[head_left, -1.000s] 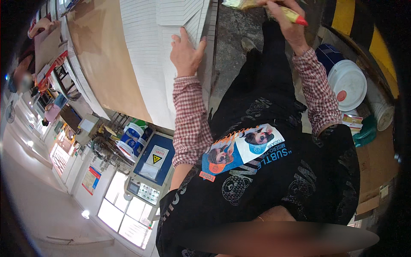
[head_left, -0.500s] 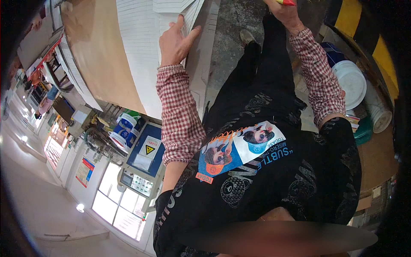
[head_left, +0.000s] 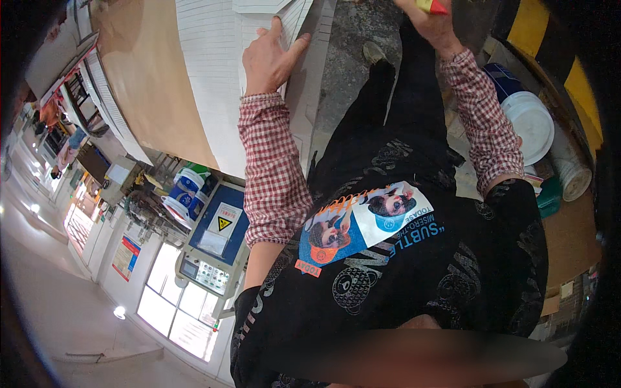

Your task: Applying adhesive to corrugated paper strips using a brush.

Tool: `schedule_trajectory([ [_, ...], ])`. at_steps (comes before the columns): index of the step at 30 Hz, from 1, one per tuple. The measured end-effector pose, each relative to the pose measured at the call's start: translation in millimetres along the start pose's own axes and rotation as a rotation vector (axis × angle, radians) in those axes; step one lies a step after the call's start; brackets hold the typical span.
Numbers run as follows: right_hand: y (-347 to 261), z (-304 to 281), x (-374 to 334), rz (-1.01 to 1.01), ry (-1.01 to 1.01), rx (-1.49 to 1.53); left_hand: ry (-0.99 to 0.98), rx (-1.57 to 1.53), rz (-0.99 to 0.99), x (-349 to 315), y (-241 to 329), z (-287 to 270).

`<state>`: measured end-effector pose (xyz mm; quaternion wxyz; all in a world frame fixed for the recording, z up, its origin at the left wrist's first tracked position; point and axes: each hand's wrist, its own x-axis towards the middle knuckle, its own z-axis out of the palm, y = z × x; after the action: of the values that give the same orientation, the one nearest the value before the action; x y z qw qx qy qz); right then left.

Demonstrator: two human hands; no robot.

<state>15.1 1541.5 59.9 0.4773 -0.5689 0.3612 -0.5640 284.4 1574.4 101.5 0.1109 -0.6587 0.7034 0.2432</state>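
My left hand rests on a pile of white sheets, fanned so that their edges make close dark lines. Its thumb and index finger are stretched apart near a folded-looking white piece at the top edge. My right hand is at the upper right, away from the sheets, closed around a small red and yellow object. The picture's top edge cuts off part of that hand and object, so its kind is unclear.
Brown sheets lie left of the white ones. At right stand a white-lidded bucket, a rolled tube and yellow-black striping. A blue control panel and blue-white buckets are at lower left. People work far left.
My left hand has shifted slightly right on the sheets. My right hand has moved a little, and more of the red and yellow object shows.
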Motion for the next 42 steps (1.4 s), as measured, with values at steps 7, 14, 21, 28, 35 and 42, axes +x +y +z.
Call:
schedule_trajectory([
  [7,-20,11,-37,0.190,-0.037,0.023,0.224,0.186,-0.053,3,13,32],
  [14,-24,-7,-43,0.129,-0.067,-0.094,0.487,0.079,-0.234,-29,11,94],
  [21,-19,7,-45,0.085,-0.132,-0.204,0.195,-0.016,-0.250,-82,-31,72],
  [28,-23,27,-20,-0.078,0.054,-0.069,0.064,-0.081,-0.146,-78,-52,30],
  [35,32,66,-41,-0.259,0.280,0.591,0.047,-0.171,-0.096,-63,-40,14],
  [42,-21,42,-37,-0.042,0.002,-0.078,0.022,-0.092,-0.108,-61,-40,15],
])
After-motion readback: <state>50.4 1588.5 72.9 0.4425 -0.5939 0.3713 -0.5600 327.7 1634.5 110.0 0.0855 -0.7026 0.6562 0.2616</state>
